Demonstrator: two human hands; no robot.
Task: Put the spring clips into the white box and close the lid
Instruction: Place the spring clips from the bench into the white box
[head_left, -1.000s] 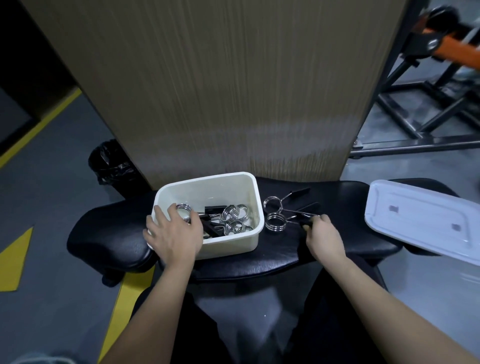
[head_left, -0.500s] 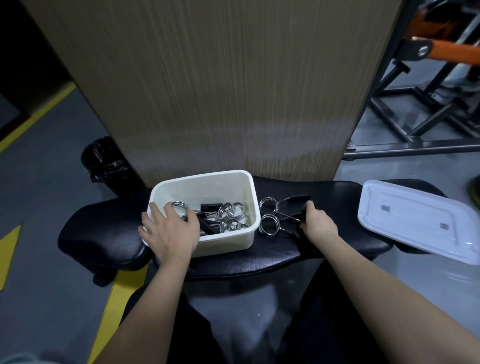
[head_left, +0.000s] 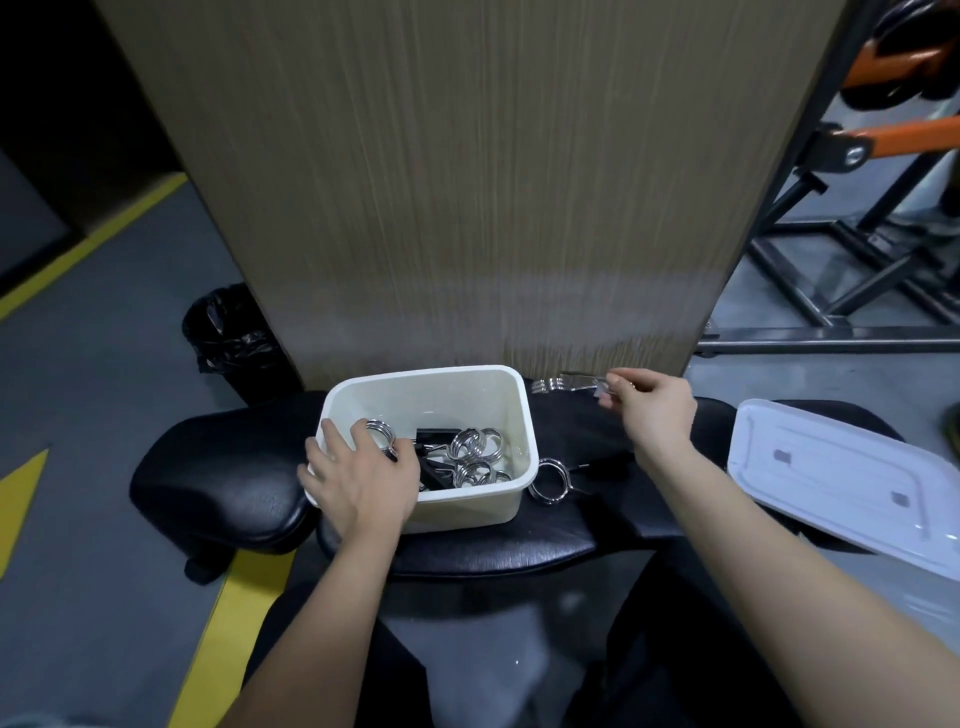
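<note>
The open white box (head_left: 467, 506) stands on a black padded bench (head_left: 223, 483) and holds several metal spring clips (head_left: 475, 447) with black handles. My left hand (head_left: 358, 478) grips the box's near left corner, fingers over the rim. My right hand (head_left: 652, 410) is raised to the right of the box and pinches the handle of a spring clip (head_left: 563, 384), which is blurred and held level in the air above the bench. Another spring clip (head_left: 553, 480) lies on the bench against the box's right wall. The white lid (head_left: 841, 483) rests upside down at the far right.
A tall wooden panel (head_left: 467, 182) rises directly behind the bench. A black bin with a bag (head_left: 234, 338) stands at the back left. Dark metal frames with orange parts (head_left: 857, 234) fill the back right. The grey floor has yellow markings (head_left: 228, 623).
My right hand took one of the two clips from the bench and lifted it up and away from me. My left hand stayed on the box.
</note>
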